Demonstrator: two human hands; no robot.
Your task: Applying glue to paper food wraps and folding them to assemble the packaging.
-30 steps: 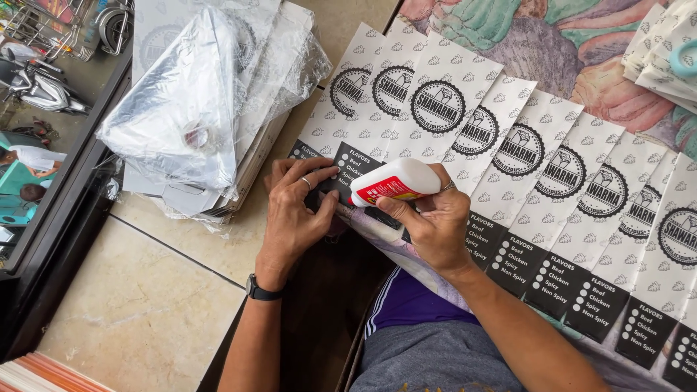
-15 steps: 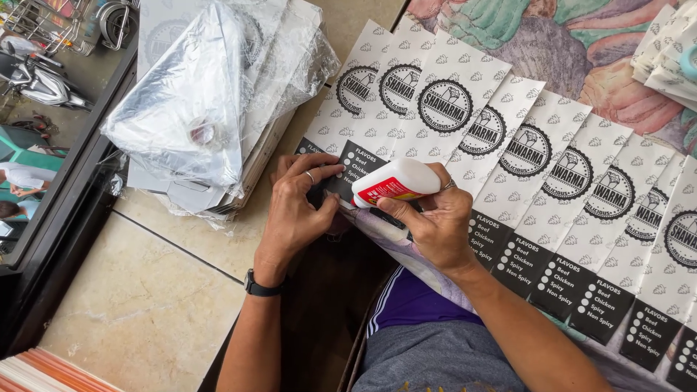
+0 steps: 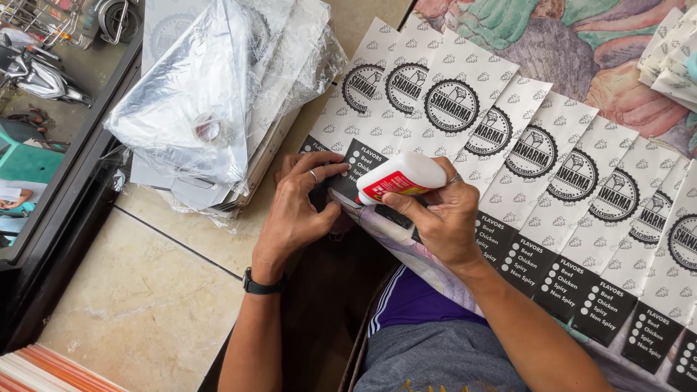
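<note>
While the right hand point(image 3: 443, 218) grips the glue bottle point(image 3: 401, 176) and the left hand point(image 3: 301, 210) pins a paper sleeve point(image 3: 356, 156), over-squeezing could smear neighbouring sleeves.

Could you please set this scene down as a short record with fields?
left hand: left hand presses the end of the leftmost paper sleeve
right hand: right hand holds a white glue bottle with a red label, its tip aimed down at the sleeve edge
sleeves: printed paper sleeves fanned in an overlapping row
to the left: plastic-wrapped stack on the tiled floor
</note>
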